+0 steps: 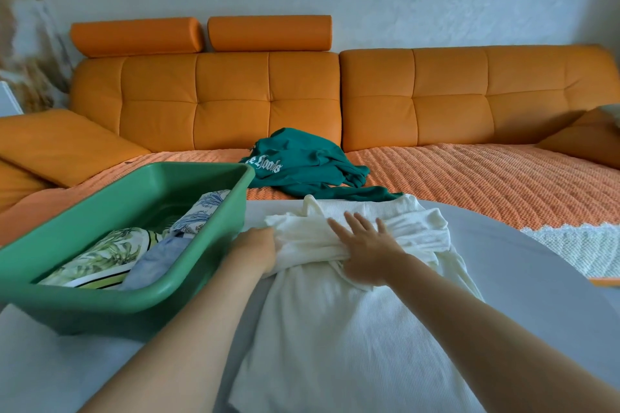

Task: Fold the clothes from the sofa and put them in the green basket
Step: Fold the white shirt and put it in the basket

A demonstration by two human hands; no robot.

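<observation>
A white ribbed garment point(335, 322) lies spread on the grey table point(523, 282) in front of me, its upper part bunched into a fold. My left hand point(256, 250) grips the left end of that fold, fingers curled into the cloth. My right hand point(364, 245) lies flat on the fold with fingers spread. The green basket point(110, 208) stands at the left on the table and holds folded clothes: a leaf-print piece point(104, 258), a light blue one point(157, 261) and a blue-patterned one point(201, 214). A dark green sweatshirt point(302, 164) with white lettering lies crumpled on the orange sofa point(235, 97).
The sofa seat carries an orange textured blanket point(469, 178). Orange cushions sit at the far left point(63, 141) and far right point(583, 137). A white lace cloth point(577, 245) lies beyond the table's right edge. The wall rises behind the sofa.
</observation>
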